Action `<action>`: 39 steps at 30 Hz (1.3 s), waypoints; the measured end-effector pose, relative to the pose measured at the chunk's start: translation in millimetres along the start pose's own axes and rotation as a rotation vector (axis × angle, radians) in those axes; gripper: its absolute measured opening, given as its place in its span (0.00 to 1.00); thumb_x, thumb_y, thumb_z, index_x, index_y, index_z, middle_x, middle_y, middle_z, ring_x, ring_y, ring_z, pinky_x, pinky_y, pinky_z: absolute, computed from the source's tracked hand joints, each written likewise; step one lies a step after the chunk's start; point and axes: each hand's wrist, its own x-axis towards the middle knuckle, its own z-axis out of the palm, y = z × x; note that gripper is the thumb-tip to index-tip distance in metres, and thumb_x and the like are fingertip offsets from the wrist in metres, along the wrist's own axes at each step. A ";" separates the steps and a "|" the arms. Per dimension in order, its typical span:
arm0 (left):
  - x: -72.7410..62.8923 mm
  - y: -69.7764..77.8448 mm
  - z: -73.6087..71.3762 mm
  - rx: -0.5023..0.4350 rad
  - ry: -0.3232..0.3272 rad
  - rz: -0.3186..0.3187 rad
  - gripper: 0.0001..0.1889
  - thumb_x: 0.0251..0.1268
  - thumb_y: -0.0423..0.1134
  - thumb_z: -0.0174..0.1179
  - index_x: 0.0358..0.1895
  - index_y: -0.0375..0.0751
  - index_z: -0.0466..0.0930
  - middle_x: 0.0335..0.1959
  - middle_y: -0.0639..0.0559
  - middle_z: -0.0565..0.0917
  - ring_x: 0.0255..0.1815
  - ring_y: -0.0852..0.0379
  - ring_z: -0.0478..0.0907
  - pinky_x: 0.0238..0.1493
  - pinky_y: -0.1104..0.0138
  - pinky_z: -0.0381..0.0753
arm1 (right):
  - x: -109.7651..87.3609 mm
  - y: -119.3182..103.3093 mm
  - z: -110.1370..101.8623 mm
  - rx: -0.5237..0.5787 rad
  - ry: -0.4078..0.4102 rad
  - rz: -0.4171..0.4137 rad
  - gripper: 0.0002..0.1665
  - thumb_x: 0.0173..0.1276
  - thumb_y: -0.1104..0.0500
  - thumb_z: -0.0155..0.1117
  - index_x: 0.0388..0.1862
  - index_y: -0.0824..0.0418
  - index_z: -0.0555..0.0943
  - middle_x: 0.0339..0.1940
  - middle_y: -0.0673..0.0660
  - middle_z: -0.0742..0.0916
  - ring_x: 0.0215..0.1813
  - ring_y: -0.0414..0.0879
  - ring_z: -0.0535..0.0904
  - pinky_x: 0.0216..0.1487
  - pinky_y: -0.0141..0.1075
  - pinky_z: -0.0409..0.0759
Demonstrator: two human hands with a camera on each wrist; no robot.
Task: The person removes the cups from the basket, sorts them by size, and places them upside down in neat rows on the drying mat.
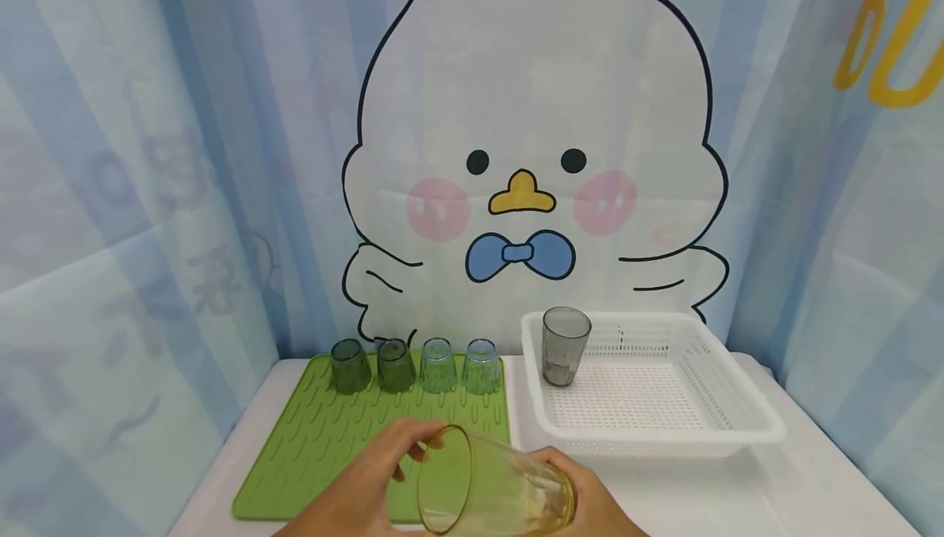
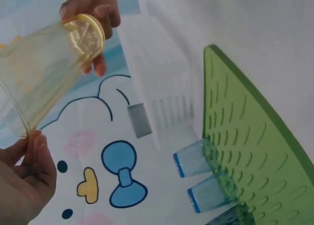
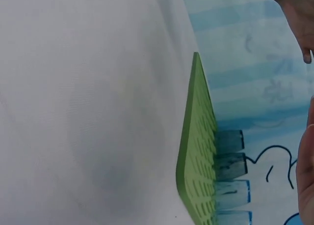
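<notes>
A tall clear yellow glass (image 1: pixel 509 480) lies tilted on its side between both hands at the front of the head view, its mouth facing left. At its rim, my left hand (image 1: pixel 369 484) pinches the edge between thumb and fingers, as the left wrist view shows for the same hand (image 2: pixel 29 181). My right hand (image 1: pixel 590 496) grips the glass round its thick base. In the right wrist view only part of the right hand (image 3: pixel 306 171) appears at the edge, and the glass is out of sight.
Behind the hands a green ridged drying mat (image 1: pixel 295 471) bears several small glasses in a row, two dark and two light blue, including a dark one (image 1: pixel 350 366). To the right, a white plastic basket (image 1: pixel 737 430) holds a grey glass (image 1: pixel 564 348) standing upright. A patterned curtain (image 1: pixel 531 70) hangs behind.
</notes>
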 end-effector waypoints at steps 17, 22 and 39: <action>-10.8 -25.4 5.0 -0.098 -0.029 -0.041 0.42 0.57 0.49 0.74 0.73 0.43 0.64 0.61 0.46 0.74 0.52 0.66 0.70 0.41 0.68 0.75 | -2.1 -18.9 -7.6 0.134 -0.071 -0.078 0.35 0.57 0.75 0.71 0.63 0.63 0.71 0.55 0.53 0.82 0.49 0.45 0.86 0.46 0.47 0.86; -9.4 -37.2 7.1 -0.158 -0.116 -0.119 0.42 0.58 0.50 0.74 0.72 0.39 0.64 0.61 0.50 0.73 0.52 0.68 0.69 0.42 0.68 0.74 | -1.6 -20.1 -6.3 0.253 -0.134 -0.078 0.32 0.61 0.75 0.67 0.64 0.69 0.69 0.55 0.57 0.83 0.50 0.48 0.86 0.48 0.47 0.85; -13.8 -223.9 65.7 -0.198 -0.202 -0.184 0.42 0.57 0.52 0.74 0.74 0.64 0.62 0.68 0.60 0.70 0.57 0.63 0.73 0.39 0.66 0.76 | 11.2 -41.1 2.2 0.165 -0.124 -0.098 0.35 0.56 0.77 0.69 0.62 0.73 0.67 0.52 0.62 0.86 0.48 0.51 0.87 0.41 0.53 0.85</action>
